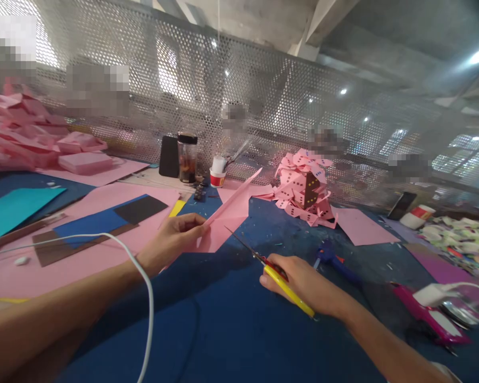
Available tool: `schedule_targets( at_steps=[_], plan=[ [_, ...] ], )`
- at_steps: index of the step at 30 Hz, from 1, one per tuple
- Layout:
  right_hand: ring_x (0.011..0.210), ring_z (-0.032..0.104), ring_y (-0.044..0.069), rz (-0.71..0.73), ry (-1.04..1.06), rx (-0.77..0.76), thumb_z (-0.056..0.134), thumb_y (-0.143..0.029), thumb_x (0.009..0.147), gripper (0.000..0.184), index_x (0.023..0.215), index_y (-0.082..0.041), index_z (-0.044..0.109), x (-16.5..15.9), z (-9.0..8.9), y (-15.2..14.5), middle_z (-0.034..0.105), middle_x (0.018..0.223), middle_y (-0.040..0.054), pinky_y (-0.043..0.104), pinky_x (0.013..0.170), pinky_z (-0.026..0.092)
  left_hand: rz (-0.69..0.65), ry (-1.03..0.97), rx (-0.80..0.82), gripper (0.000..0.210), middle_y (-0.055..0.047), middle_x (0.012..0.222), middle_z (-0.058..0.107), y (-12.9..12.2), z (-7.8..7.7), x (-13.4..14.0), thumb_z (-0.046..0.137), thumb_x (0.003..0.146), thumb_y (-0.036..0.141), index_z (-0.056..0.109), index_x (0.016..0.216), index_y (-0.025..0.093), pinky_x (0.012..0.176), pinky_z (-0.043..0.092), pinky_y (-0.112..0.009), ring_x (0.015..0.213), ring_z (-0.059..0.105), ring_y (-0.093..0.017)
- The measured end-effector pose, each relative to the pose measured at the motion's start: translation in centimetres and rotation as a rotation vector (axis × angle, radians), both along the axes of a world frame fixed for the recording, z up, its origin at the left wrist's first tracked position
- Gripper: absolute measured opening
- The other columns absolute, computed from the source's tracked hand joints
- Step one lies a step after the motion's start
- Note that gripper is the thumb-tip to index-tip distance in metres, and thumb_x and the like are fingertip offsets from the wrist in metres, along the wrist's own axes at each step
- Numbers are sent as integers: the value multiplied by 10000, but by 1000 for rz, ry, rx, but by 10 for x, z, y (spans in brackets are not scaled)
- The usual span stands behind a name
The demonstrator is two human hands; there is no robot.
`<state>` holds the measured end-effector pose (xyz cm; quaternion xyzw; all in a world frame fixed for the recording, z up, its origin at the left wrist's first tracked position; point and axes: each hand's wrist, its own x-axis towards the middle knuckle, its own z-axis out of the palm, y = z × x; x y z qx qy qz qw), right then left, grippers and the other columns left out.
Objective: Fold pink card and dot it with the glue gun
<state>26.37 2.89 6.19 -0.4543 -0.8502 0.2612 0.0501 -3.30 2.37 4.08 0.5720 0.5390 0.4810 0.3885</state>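
The folded pink sheet [227, 215] is held up off the blue tabletop [231, 330], slanting up toward the mesh screen, its lower corner pinched in the left hand [175, 239], whose grip is closed on the paper. Just below its lower edge, the scissors [263, 263] point their blades at the sheet; the tips sit close to the paper, but no cut line shows in it, so the cutting looks barely begun, if at all. The right hand [303, 287] is wrapped shut around the yellow handles. Farther back lies a heap of finished pink cut-outs [305, 191]. Uncut pink sheets [83, 213] lie to the left, so plenty seems left. A blue glue gun [331, 258] rests near the right hand.
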Motion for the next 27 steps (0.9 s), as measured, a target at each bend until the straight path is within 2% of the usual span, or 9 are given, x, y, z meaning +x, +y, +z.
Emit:
schedule_targets(
  at_steps=[8, 19, 27],
  plan=[
    [610, 451, 112, -8, 17, -5, 581, -492, 929, 325, 789, -212, 494, -2, -3, -2, 575, 713, -32, 245, 552, 261, -14, 25, -26, 374, 3, 612, 606, -2, -1, 2, 684, 766, 558, 675, 763, 184, 442, 280, -215, 511, 426, -104],
    [600, 448, 107, -1, 18, -14, 566, -482, 939, 326, 776, -213, 479, -4, -3, -3, 569, 691, -41, 247, 552, 256, -50, 29, -22, 323, 2, 619, 603, -3, -6, 3, 678, 770, 512, 681, 761, 189, 465, 317, -214, 533, 448, -115],
    [592, 455, 103, -2, 33, -21, 569, -439, 940, 300, 771, -208, 480, -4, -5, -4, 568, 678, -47, 247, 557, 264, -49, 12, -36, 314, 11, 588, 585, -4, -4, 4, 690, 761, 502, 676, 749, 189, 431, 268, -213, 496, 424, -101]
  ],
)
